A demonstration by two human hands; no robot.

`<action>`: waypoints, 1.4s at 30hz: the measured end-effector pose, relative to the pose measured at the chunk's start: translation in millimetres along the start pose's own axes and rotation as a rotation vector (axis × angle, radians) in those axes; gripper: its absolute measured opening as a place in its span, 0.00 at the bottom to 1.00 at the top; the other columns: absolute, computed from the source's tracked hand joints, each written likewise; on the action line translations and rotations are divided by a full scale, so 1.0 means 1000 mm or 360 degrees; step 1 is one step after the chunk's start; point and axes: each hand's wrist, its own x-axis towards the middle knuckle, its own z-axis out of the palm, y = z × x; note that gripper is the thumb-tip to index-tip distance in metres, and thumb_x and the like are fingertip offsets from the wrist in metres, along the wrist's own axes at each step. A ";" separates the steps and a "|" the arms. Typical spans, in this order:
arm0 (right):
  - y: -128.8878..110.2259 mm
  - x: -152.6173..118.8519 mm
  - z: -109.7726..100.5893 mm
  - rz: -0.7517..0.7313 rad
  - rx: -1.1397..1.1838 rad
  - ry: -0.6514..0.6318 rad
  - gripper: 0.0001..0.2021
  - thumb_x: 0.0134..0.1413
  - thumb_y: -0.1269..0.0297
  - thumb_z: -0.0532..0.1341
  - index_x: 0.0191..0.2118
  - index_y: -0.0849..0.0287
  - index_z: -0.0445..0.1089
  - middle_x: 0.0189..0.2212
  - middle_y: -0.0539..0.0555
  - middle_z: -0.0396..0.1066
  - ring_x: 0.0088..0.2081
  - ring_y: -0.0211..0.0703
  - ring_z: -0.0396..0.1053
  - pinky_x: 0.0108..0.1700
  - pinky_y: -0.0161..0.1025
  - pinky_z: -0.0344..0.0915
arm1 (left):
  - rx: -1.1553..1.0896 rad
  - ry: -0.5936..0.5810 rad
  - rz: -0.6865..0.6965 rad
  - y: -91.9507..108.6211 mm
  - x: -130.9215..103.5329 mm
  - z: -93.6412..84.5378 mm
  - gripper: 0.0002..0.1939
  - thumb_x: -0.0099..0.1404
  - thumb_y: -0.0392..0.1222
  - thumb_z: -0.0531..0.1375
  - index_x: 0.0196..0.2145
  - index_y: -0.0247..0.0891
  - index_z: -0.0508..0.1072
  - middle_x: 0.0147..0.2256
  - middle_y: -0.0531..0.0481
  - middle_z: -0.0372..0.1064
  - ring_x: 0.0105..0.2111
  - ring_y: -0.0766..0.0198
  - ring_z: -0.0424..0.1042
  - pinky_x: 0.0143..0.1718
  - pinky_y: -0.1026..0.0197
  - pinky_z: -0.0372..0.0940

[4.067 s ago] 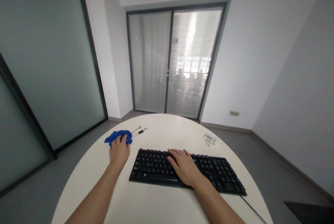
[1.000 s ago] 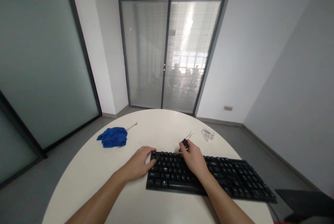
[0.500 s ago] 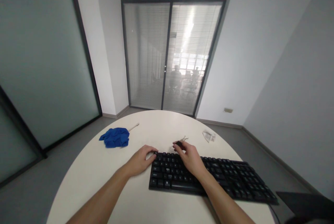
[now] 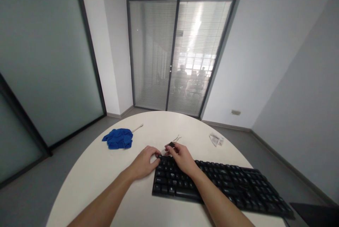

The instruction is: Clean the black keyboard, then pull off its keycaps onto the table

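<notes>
holding a small black-handled tool with thin pale wire prongs (image 4: 172,144) in the right hand (image 4: 179,155), thumb and fingers clamped on the dark handle. tool sits just above the far row of the black plastic keyboard (image 4: 238,181), near its far left corner; wire prongs point away from the person and a bit right, and the long axis runs slanted from near left to far right. pale strands also show at the near end by the fingertips, partly hidden, so cannot tell if they touch the keys.

left hand (image 4: 145,163) is at the keyboard's far left corner, thumb on the left edge, forefinger at the far edge, a gap between thumb and forefinger; cannot tell if they press or grip.

keyboard's long axis runs left to right, right end angled nearer the person. that end reaches the rim of the round cream table (image 4: 127,198); cannot tell if it overhangs. far edge of the keyboard faces a bare stretch of tabletop. more room left of the left hand, up to the curved rim.

crumpled blue cloth (image 4: 119,139) lies far left, near the rim, pale thin stick (image 4: 137,127) poking out toward far right. clear plastic bag (image 4: 216,139) lies far right, near the rim, well apart from the tool.
</notes>
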 end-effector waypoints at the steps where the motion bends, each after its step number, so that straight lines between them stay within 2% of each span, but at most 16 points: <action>1: 0.000 -0.001 0.000 -0.0001 -0.0006 -0.0016 0.17 0.62 0.51 0.56 0.39 0.61 0.72 0.31 0.55 0.76 0.34 0.44 0.74 0.40 0.38 0.68 | -0.0003 0.0001 -0.0001 0.000 0.000 0.000 0.10 0.60 0.36 0.57 0.39 0.39 0.74 0.39 0.46 0.72 0.43 0.55 0.68 0.48 0.54 0.62; 12: -0.004 0.000 -0.001 -0.0032 -0.0068 -0.0099 0.15 0.63 0.55 0.55 0.35 0.60 0.72 0.30 0.53 0.74 0.34 0.42 0.71 0.39 0.37 0.64 | -0.0047 0.0038 -0.0125 -0.005 0.002 0.004 0.11 0.60 0.34 0.55 0.38 0.39 0.76 0.39 0.47 0.72 0.45 0.56 0.68 0.50 0.55 0.62; 21: -0.002 0.001 -0.002 -0.0084 -0.0052 -0.0165 0.14 0.64 0.56 0.55 0.36 0.60 0.73 0.31 0.52 0.75 0.35 0.42 0.71 0.39 0.36 0.64 | -0.0062 0.0042 -0.0133 -0.005 0.003 0.004 0.10 0.62 0.36 0.56 0.38 0.39 0.77 0.39 0.47 0.73 0.44 0.57 0.69 0.50 0.56 0.62; 28: -0.009 -0.002 0.000 -0.0176 -0.0235 -0.0244 0.15 0.62 0.55 0.57 0.36 0.59 0.76 0.31 0.53 0.76 0.36 0.44 0.71 0.41 0.37 0.64 | -0.0044 0.0042 -0.0117 -0.003 0.005 0.003 0.09 0.64 0.38 0.56 0.38 0.39 0.76 0.38 0.47 0.73 0.44 0.57 0.69 0.49 0.56 0.63; 37: -0.007 0.000 0.000 -0.0136 -0.0041 -0.0244 0.14 0.63 0.56 0.56 0.42 0.56 0.76 0.36 0.53 0.77 0.40 0.46 0.72 0.45 0.40 0.66 | -0.0050 -0.0001 -0.0105 -0.001 0.003 0.000 0.10 0.63 0.36 0.56 0.39 0.40 0.76 0.40 0.47 0.74 0.45 0.57 0.69 0.50 0.56 0.63; 42: -0.005 0.001 0.000 -0.0115 -0.0007 -0.0252 0.14 0.63 0.57 0.56 0.43 0.56 0.76 0.36 0.52 0.77 0.40 0.45 0.72 0.46 0.39 0.66 | -0.0055 -0.0018 -0.0082 -0.003 0.002 0.000 0.11 0.60 0.35 0.57 0.41 0.40 0.75 0.41 0.48 0.74 0.46 0.56 0.69 0.51 0.56 0.62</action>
